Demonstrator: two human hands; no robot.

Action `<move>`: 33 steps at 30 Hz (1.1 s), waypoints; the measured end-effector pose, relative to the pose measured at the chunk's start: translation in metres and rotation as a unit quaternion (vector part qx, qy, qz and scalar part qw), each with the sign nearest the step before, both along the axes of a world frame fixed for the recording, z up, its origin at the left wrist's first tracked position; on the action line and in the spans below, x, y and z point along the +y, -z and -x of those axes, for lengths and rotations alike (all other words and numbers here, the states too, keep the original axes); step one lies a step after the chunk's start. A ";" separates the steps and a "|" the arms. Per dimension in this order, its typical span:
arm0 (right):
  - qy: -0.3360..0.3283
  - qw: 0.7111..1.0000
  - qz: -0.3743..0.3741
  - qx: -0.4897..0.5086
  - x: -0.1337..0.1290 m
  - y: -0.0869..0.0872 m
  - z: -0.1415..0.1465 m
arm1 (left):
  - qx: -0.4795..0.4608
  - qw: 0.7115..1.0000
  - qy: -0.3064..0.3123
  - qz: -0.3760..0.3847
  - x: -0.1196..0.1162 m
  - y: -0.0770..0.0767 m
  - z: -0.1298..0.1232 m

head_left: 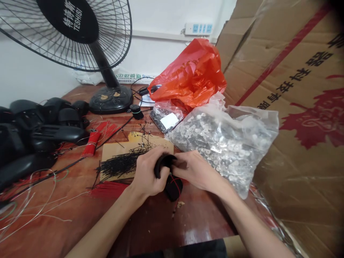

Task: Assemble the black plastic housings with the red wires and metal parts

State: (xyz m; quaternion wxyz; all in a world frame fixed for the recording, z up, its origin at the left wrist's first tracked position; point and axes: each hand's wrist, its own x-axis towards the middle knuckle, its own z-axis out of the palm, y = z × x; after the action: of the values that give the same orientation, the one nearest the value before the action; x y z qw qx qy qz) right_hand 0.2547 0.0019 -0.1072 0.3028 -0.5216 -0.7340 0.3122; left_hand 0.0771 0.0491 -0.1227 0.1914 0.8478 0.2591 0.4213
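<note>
A curved black plastic part (162, 165) is held up over the front middle of the table. My left hand (150, 173) is wrapped round its left side, thumb at the lower edge. My right hand (195, 170) is closed at its right side, with the fingertips partly hidden behind the rim. Below the hands hangs or lies a rounded black piece (173, 188) with a thin red wire across it; whether it joins the held part cannot be made out. Left of my left hand, many short black wires (118, 165) lie on a piece of brown cardboard (107, 149).
Black plastic housings (40, 132) crowd the left, near red wire bundles (92, 143). A fan (111, 98) stands behind. A clear bag of metal pieces (215, 143), a red plastic bag (193, 79) and a large carton (301, 150) occupy the right. Loose wires cross the table (88, 215).
</note>
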 end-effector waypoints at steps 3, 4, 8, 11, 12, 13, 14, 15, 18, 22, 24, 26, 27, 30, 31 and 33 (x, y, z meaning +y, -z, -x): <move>-0.001 1.000 -0.001 -0.009 0.000 0.001 0.003 | 0.005 1.000 -0.007 0.008 0.000 0.000 0.001; -0.002 1.000 -0.004 -0.011 0.000 0.002 0.004 | 0.005 1.000 -0.011 0.010 0.000 0.000 0.001; 0.003 1.000 -0.009 -0.015 0.000 0.003 0.005 | 0.009 1.000 -0.019 0.007 -0.001 -0.001 0.000; -0.003 1.000 -0.009 -0.017 0.001 0.003 0.002 | 0.007 1.000 -0.017 0.008 0.000 0.000 -0.001; -0.013 1.000 -0.001 -0.014 0.002 0.002 0.000 | 0.007 1.000 -0.015 0.015 0.001 0.000 -0.002; -0.025 1.000 0.011 -0.007 0.002 0.001 -0.001 | 0.009 1.000 -0.012 0.027 0.002 0.000 -0.002; -0.037 0.999 0.025 0.002 0.002 0.000 -0.002 | 0.012 0.999 -0.010 0.039 0.003 0.000 -0.002; -0.047 0.998 0.038 0.011 0.003 -0.001 -0.003 | 0.015 0.998 -0.009 0.053 0.003 0.000 -0.002; -0.039 0.997 0.057 0.031 0.003 -0.001 -0.003 | 0.013 0.997 -0.009 0.071 0.004 0.000 -0.001; -0.011 0.999 0.048 0.020 0.003 0.004 -0.001 | 0.009 0.998 -0.008 0.057 0.003 0.001 -0.002; -0.011 0.999 0.036 0.004 0.003 0.006 0.000 | 0.016 0.998 -0.016 0.053 0.001 0.002 -0.003; -0.011 1.000 0.029 -0.006 0.003 0.006 0.000 | 0.022 0.998 -0.022 0.054 -0.001 0.001 -0.003; -0.011 1.000 0.027 -0.008 0.003 0.006 0.000 | 0.025 0.998 -0.025 0.055 -0.001 0.001 -0.004; -0.014 1.000 0.015 -0.015 0.002 0.005 0.001 | 0.030 0.998 -0.032 0.051 -0.002 0.000 -0.004; -0.014 1.000 0.009 -0.018 0.002 0.004 0.001 | 0.030 0.998 -0.035 0.048 -0.002 0.000 -0.004; -0.017 1.000 0.000 -0.018 0.003 0.004 0.001 | 0.029 0.998 -0.039 0.041 -0.001 0.000 -0.004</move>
State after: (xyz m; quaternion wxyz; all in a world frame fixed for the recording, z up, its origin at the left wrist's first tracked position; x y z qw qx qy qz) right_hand 0.2541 0.0046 -0.1110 0.2841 -0.5148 -0.7481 0.3075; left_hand 0.0809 0.0485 -0.1228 0.2018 0.8403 0.3141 0.3932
